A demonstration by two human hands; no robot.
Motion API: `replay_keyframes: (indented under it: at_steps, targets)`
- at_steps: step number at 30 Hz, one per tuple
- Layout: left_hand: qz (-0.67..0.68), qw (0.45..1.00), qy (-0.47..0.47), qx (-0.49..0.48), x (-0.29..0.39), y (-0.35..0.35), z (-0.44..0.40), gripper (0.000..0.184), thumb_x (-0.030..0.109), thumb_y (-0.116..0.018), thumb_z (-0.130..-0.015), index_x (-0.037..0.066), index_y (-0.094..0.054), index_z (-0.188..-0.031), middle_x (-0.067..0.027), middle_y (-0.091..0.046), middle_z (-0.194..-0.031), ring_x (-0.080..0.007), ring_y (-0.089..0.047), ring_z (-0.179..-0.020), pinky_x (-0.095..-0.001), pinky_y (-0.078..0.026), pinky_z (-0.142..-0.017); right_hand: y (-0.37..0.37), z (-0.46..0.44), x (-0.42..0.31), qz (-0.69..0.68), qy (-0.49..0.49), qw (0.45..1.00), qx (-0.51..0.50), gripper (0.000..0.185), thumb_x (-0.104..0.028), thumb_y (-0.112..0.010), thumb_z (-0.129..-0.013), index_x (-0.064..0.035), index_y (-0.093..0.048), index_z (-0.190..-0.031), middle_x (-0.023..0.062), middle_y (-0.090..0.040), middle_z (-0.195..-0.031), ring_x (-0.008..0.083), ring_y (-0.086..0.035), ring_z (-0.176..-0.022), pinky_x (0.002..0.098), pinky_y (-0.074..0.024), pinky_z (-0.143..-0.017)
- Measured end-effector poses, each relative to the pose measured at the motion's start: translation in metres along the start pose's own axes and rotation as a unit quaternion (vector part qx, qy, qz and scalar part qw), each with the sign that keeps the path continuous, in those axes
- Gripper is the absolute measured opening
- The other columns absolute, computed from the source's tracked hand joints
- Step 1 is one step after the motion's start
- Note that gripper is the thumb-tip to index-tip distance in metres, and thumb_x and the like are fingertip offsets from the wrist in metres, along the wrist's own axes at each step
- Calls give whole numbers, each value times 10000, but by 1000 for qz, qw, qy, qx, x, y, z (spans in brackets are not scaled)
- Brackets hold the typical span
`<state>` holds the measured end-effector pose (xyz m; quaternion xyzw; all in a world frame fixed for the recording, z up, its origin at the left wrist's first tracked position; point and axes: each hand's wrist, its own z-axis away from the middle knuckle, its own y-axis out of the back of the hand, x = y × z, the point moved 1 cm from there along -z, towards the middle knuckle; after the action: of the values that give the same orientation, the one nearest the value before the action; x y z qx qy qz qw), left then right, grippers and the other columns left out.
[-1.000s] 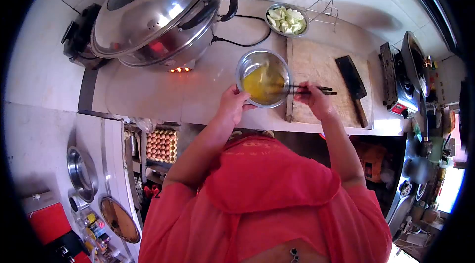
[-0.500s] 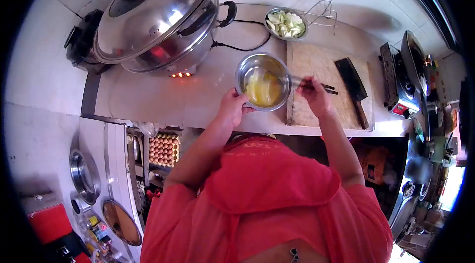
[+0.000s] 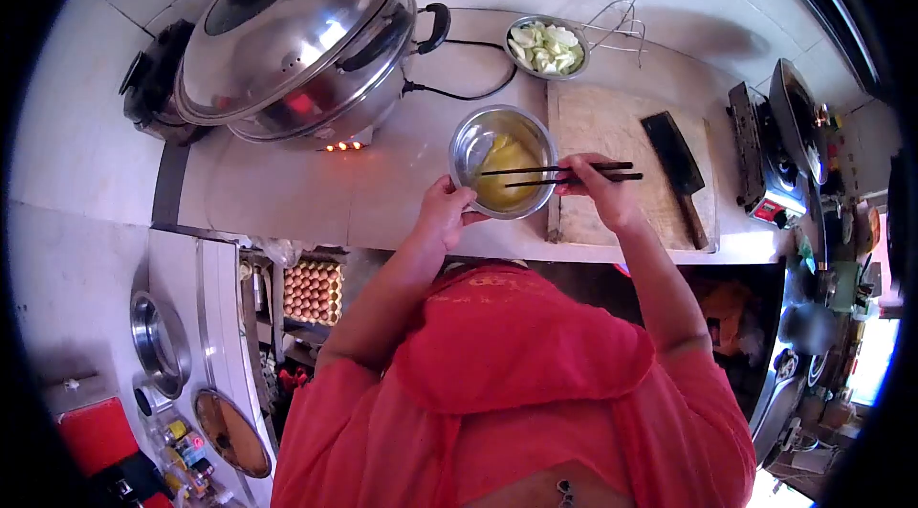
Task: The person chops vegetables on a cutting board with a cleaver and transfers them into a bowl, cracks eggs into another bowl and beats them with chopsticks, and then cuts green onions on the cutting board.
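My left hand (image 3: pixel 448 212) grips the near left rim of a metal bowl (image 3: pixel 462 149), thumb over the edge and fingers beneath. Yellow beaten egg (image 3: pixel 512 162) lies inside it. In my right hand (image 3: pixel 600 187) is a pair of dark chopsticks (image 3: pixel 540 170), closed between the fingers. Their tips reach over the bowl into the egg, slightly apart from each other. To the right of the bowl lies a wooden cutting board (image 3: pixel 602 121), and on it a cleaver (image 3: pixel 677 159) with a dark blade.
A big lidded steel pot (image 3: pixel 296 39) stands at the back left, its cord (image 3: pixel 473 95) running along the counter. Behind the bowl sits a dish of sliced pale green vegetable (image 3: pixel 547 47) beside a wire rack (image 3: pixel 617 30). A portable stove (image 3: pixel 765 164) is at the right; an egg tray (image 3: pixel 313 293) is below.
The chopsticks, blurred and mostly indistinct before, now show sharply across the bowl. My right hand has shifted slightly left, and the egg has spread differently in the bowl.
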<state>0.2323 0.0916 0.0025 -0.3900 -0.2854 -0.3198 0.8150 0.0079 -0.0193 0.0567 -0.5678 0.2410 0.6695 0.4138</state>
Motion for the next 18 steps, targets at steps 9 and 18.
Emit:
replay_keyframes:
  at_steps: [9, 18]
  targets:
    - [7, 1000, -16, -13, 6, 1, 4, 257, -15, -510, -796, -1, -476, -1051, -118, -555, -1005, -254, -610, -860, -450, -569, -715, 29, -17, 6, -72, 35, 994, 78, 279, -246, -517, -920, 19, -576, -983, 113, -618, -857, 210, -633, -756, 339, -539, -749]
    - [22, 1000, -13, 9, -6, 7, -2, 253, -10, -513, -796, 7, -477, -1046, -126, -555, -1006, -249, -606, -868, -440, -572, -681, 49, -23, 46, -119, 9, 991, 53, 303, -291, -484, -930, -2, -561, -973, 109, -600, -860, 209, -618, -775, 364, -524, -763]
